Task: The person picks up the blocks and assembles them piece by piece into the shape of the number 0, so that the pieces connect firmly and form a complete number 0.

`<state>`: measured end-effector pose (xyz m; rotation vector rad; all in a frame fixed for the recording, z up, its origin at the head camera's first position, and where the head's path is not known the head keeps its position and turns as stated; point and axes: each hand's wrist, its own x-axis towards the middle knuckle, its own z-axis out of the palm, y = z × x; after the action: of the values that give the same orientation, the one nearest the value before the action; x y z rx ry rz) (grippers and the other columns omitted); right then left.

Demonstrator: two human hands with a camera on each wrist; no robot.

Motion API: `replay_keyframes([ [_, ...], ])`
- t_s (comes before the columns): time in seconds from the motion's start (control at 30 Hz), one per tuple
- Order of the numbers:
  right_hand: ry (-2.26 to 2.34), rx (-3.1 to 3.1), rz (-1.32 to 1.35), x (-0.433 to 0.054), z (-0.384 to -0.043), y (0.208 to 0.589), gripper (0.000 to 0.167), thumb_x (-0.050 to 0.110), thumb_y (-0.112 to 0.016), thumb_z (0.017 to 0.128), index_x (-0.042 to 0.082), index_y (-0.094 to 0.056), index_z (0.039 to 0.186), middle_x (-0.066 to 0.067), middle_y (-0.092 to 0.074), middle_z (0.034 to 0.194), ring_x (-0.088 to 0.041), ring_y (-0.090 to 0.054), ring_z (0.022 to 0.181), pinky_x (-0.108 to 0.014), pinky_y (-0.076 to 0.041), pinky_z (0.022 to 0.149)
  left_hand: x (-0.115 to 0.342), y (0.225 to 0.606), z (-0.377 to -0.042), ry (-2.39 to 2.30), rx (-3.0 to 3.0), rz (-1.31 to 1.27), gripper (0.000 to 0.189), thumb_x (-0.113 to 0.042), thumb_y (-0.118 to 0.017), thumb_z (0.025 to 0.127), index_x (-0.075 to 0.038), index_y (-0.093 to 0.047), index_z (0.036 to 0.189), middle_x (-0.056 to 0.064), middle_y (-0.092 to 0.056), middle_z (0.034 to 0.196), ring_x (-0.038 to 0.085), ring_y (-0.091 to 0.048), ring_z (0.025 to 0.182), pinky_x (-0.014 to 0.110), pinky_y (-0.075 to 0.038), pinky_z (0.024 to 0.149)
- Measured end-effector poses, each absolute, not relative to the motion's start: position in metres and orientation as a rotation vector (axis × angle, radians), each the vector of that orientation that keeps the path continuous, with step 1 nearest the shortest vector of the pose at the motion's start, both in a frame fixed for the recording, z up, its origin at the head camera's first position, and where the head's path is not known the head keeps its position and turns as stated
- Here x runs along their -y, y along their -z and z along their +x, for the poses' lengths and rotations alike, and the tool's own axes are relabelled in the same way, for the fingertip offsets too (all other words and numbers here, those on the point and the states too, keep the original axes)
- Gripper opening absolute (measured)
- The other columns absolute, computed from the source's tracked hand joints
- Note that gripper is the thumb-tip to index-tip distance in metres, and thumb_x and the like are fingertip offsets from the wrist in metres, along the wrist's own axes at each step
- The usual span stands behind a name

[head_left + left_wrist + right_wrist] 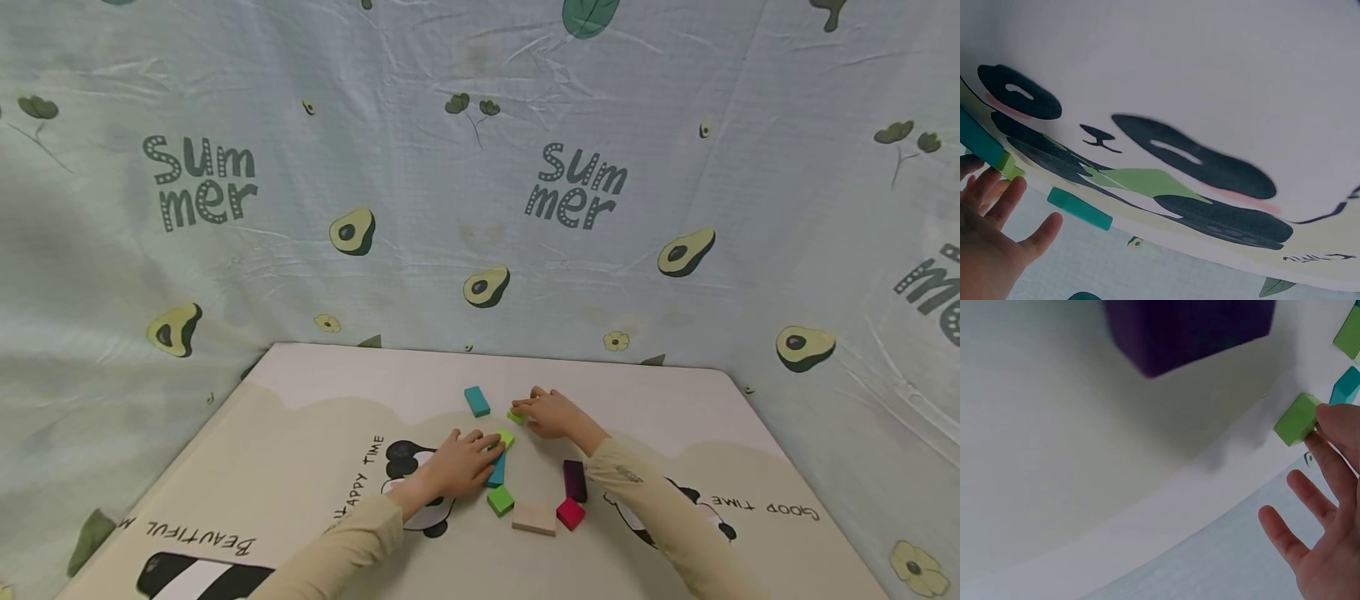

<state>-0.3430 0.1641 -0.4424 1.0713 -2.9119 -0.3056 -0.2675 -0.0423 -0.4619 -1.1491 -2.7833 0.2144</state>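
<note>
My right hand [553, 415] pinches a small light green block [1296, 420] between thumb and finger, low over the table, its other fingers spread. My left hand [459, 464] reaches in from the other side with fingers extended. Its fingertips lie at a second light green block [507, 438] and over a teal block [497, 473], which they partly cover. Beyond the hands lies another teal block [477, 401]. Nearer the person, a green block [500, 501], a plain wooden block [534, 517], a red block [571, 513] and a dark purple block [574, 481] form a curved row.
The blocks lie on a pale table [315, 392] printed with pandas and lettering. Behind it hangs a light cloth [420, 183] with avocado and "summer" prints. The purple block stands close to the right forearm [652, 517].
</note>
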Motion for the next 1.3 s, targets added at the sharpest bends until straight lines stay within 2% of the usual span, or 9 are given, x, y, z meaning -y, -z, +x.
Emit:
replay_keyframes([
  [0.6,0.17,2.859,1.187,-0.204,-0.316,0.438,0.031,0.016,-0.056,0.087,0.019,-0.06,0.118,0.001,-0.058,0.122,-0.018,-0.05,0.093,-0.039,-0.045,0.07,0.043,0.462,-0.267,-0.214,2.788,-1.126,0.042,-0.034,-0.039,0.094,-0.021,-0.042,0.134,-0.003,-0.043,0.136,0.018,-0.044,0.12,0.047,-0.039,0.093],
  [0.97,0.121,2.888,1.162,-0.223,-0.301,0.444,0.034,0.015,-0.054,0.088,0.02,-0.057,0.121,0.0,-0.056,0.124,-0.019,-0.049,0.097,-0.039,-0.046,0.073,0.042,0.461,-0.265,-0.199,2.8,-1.125,0.042,-0.034,-0.038,0.094,-0.021,-0.042,0.134,-0.003,-0.043,0.137,0.018,-0.044,0.121,0.047,-0.039,0.094],
  [1.3,0.07,2.907,1.128,-0.234,-0.288,0.446,0.034,0.019,-0.052,0.089,0.019,-0.055,0.123,-0.001,-0.054,0.126,-0.016,-0.047,0.094,-0.036,-0.044,0.071,0.041,0.462,-0.266,-0.178,2.793,-1.139,0.042,-0.032,-0.039,0.094,-0.019,-0.042,0.134,-0.002,-0.043,0.136,0.019,-0.044,0.12,0.048,-0.039,0.093],
])
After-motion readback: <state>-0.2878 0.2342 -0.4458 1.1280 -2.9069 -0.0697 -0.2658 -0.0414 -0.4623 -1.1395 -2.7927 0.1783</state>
